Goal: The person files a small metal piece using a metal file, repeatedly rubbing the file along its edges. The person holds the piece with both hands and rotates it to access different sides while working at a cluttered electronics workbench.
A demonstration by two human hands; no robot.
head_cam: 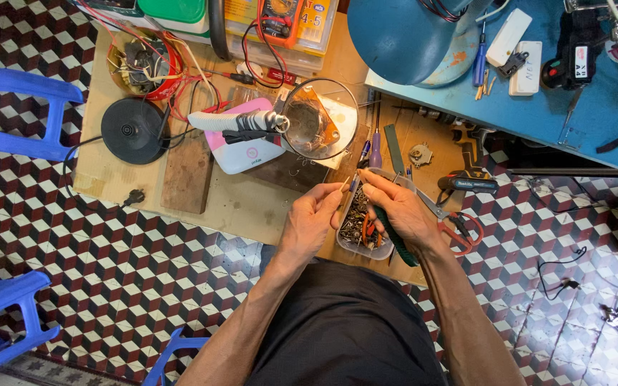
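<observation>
From the head camera, looking straight down, both hands meet over a clear plastic tray that sits at the near edge of a low wooden board laid on a patterned tile floor. The tray is filled with a tangle of small metal parts – screws and the like, too fine to tell apart.

The left hand is pinched narrow, thumb and forefinger closed on a thin pale piece whose tip pokes up just above the fingers. The right hand is curled around a tool with a dark green handle, which runs down across the palm toward the wrist; its fingertips come close to the left hand's, right by the pale piece. What kind of tool it is cannot be told.

Farther up the board stands a round glass bowl with an orange-brown object inside, and just left of it a white and pink box with a grey-handled tool lying across it. At the far left corner is a red-rimmed round tub stuffed with wires and parts – beside it, a black round disc. Red-handled scissors lie just right of the right hand. A blue table fills the upper right.
</observation>
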